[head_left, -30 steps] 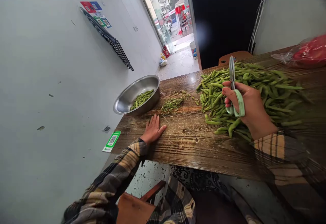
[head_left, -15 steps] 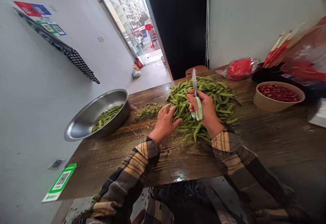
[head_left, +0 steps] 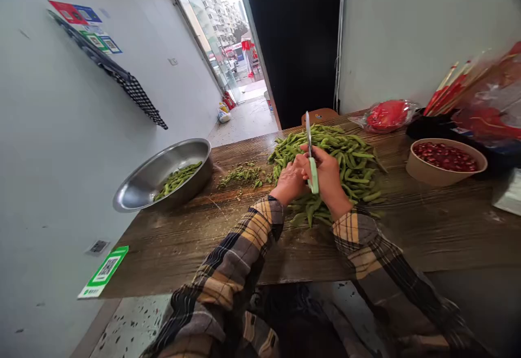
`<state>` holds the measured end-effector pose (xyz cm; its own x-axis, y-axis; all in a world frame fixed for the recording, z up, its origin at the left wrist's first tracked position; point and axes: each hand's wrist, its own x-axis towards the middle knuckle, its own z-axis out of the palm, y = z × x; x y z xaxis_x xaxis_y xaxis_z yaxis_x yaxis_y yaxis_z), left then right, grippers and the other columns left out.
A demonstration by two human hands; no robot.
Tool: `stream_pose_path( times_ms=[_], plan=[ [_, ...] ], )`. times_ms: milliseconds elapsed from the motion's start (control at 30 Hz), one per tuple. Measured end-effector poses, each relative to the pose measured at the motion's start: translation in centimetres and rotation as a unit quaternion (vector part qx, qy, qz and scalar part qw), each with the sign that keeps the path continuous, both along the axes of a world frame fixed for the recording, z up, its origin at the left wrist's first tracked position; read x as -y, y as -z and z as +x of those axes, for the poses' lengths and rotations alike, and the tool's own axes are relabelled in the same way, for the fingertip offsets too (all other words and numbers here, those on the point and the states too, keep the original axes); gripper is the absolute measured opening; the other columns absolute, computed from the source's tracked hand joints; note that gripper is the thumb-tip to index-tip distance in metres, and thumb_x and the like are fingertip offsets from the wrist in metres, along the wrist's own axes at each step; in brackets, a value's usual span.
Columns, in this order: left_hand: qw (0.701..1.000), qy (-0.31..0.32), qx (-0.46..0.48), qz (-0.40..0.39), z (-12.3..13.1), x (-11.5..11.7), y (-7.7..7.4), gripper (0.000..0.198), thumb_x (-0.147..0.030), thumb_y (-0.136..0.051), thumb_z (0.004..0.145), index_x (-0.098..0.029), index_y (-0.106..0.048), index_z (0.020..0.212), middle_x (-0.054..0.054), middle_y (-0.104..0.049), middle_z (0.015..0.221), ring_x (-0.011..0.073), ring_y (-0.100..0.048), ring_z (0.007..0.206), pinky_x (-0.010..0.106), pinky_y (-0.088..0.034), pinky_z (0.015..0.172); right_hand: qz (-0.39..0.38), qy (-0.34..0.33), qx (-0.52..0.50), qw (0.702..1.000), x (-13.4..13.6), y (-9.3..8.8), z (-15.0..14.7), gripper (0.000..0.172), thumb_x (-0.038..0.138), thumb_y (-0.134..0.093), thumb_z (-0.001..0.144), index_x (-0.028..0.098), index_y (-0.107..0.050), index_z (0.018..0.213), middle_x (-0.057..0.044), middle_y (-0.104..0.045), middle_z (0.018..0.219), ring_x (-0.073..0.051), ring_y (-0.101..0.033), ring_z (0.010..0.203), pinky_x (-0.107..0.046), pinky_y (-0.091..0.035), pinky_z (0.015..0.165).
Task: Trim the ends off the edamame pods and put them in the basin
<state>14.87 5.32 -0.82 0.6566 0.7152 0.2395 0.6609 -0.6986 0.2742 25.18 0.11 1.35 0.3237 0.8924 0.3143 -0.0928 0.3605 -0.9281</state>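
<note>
the right hand [head_left: 329, 178] is gripping green-handled scissors [head_left: 313, 176]; the half-curled left hand [head_left: 290, 180] is sitting beside it over the edamame pile [head_left: 358, 165], its hold hidden. some pods [head_left: 178, 180] are lying in the steel basin [head_left: 136, 189], clippings [head_left: 244, 174] nearby; most are seemingly remaining on the counter [head_left: 183, 244].

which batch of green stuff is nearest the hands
The large heap of pods, spread on the table: the left hand and right hand are at it. The small pile of bits lies farther left, the pods in the metal bowl farthest.
</note>
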Motion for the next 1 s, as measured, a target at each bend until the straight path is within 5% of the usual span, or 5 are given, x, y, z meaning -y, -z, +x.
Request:
stream_pose_path(
  times_ms=[200,433,767,1000],
  plan=[
    [0.999,0.005,0.039,-0.004,-1.0,0.6,-0.3,0.038,-0.020,-0.066,0.072,-0.019,-0.064,0.110,0.014,-0.051,0.126,0.0304,-0.053,0.115,0.044,-0.047,0.099,-0.009,0.005,-0.020,1.000,0.6,-0.6,0.1,0.046,0.048,-0.072,0.070,0.020,-0.066,0.105,0.002,-0.061,0.079,-0.007,-0.050,0.048,-0.021,-0.045,0.041],
    [0.997,-0.016,0.077,-0.008,-6.1,4.0,0.0,0.046,-0.013,-0.058,0.077,-0.022,-0.063,0.122,0.009,-0.053,0.115,0.0216,-0.059,0.103,0.037,-0.050,0.093,-0.006,0.001,-0.023,1.000,1.6,-1.2,-0.1,0.046,0.050,-0.073,0.070,0.021,-0.066,0.105,0.003,-0.056,0.077,-0.008,-0.050,0.050,-0.022,-0.048,0.043],
    [0.995,-0.070,0.057,-0.037,-13.7,9.4,-0.1,0.074,-0.031,-0.066,0.080,-0.022,-0.034,0.147,0.015,-0.032,0.150,0.0309,-0.032,0.139,0.048,-0.032,0.114,-0.004,-0.002,0.001,1.000,1.0,-0.4,-0.3,0.046,0.051,-0.072,0.071,0.022,-0.066,0.106,0.002,-0.057,0.080,-0.008,-0.052,0.050,-0.022,-0.049,0.042],
    [0.993,-0.096,-0.008,-0.068,-14.3,12.9,0.7,0.093,-0.034,-0.077,0.069,-0.020,-0.029,0.147,0.017,-0.042,0.136,0.0334,-0.045,0.126,0.050,-0.041,0.105,-0.011,-0.018,0.019,1.000,1.6,-0.6,-0.9,0.045,0.050,-0.072,0.072,0.023,-0.065,0.108,0.002,-0.057,0.081,-0.008,-0.051,0.050,-0.022,-0.049,0.042]
  ],
)
